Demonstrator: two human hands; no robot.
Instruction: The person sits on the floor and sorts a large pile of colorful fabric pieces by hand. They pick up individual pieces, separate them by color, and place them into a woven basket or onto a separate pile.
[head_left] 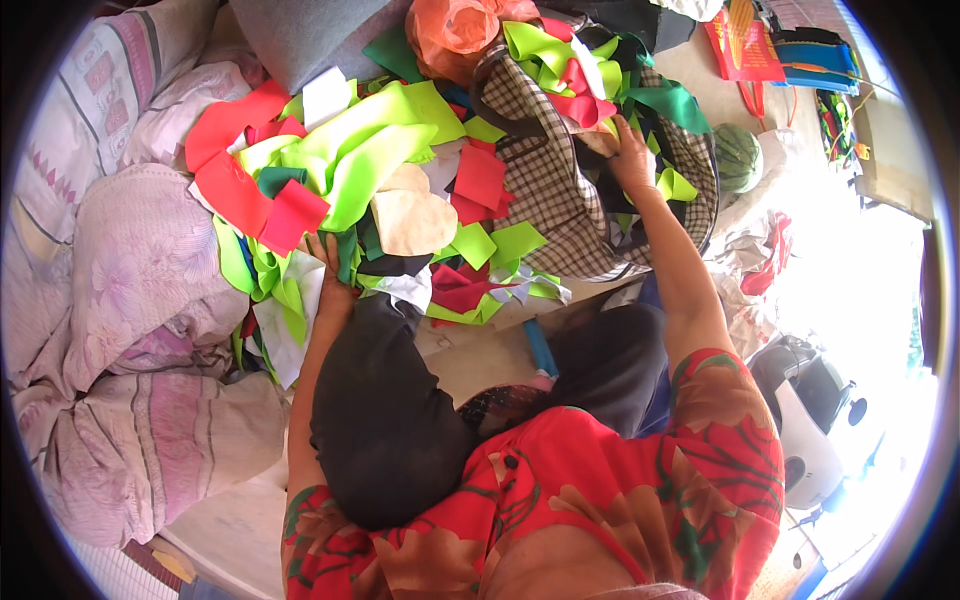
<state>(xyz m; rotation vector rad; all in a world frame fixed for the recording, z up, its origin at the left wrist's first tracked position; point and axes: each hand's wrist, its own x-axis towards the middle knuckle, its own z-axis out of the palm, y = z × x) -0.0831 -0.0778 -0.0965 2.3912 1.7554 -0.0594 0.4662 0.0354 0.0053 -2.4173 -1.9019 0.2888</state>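
A loose pile of fabric scraps [360,150] in lime green, red, dark green, white and beige lies in front of me. At its near left edge my left hand [328,268] touches the pile, its visible fingers stretched out and partly covered by scraps. My right hand [630,160] reaches into the mouth of a brown-and-white checked bag [545,185]. Its fingers are closed around a beige scrap [598,142], with the fingertips partly hidden. Red, white and lime scraps [570,70] bulge from the bag's top beside this hand.
An orange plastic bag [455,35] sits behind the pile. To the right of the checked bag is a watermelon [737,158], with a red packet [745,45] beyond. Crumpled patterned bedding [150,260] fills the left side. My bent dark-trousered leg [385,420] stands close to the pile.
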